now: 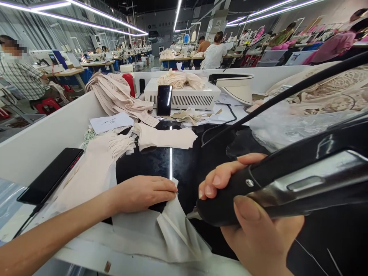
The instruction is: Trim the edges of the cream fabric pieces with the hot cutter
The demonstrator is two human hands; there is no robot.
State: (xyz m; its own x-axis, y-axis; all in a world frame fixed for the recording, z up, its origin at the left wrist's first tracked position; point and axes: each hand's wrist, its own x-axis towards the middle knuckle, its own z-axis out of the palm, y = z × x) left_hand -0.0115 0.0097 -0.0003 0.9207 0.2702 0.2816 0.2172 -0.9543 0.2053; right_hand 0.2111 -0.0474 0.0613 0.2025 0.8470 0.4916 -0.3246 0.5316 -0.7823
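Observation:
My left hand (145, 193) reaches in from the left, fingers together, pinching the tip of a thin pale fabric piece (172, 218). That piece lies creased over the front of a glossy black work surface (143, 165). In my right hand (258, 234) is a black handheld tool with a silver lever (287, 184), my fingers and thumb wrapped round its rounded end. This end hangs just right of the fabric; whether they touch I cannot tell. Beyond my left hand lie a stack of cream fabric pieces (166, 137) and a longer cream pile (89, 168).
A dark phone (51, 174) lies at the left; another phone (164, 100) leans against a white vented box (192, 96). A black cable (287, 96) crosses the right side above clear plastic (276, 126). White side walls (57, 126) edge the table. Several people work behind.

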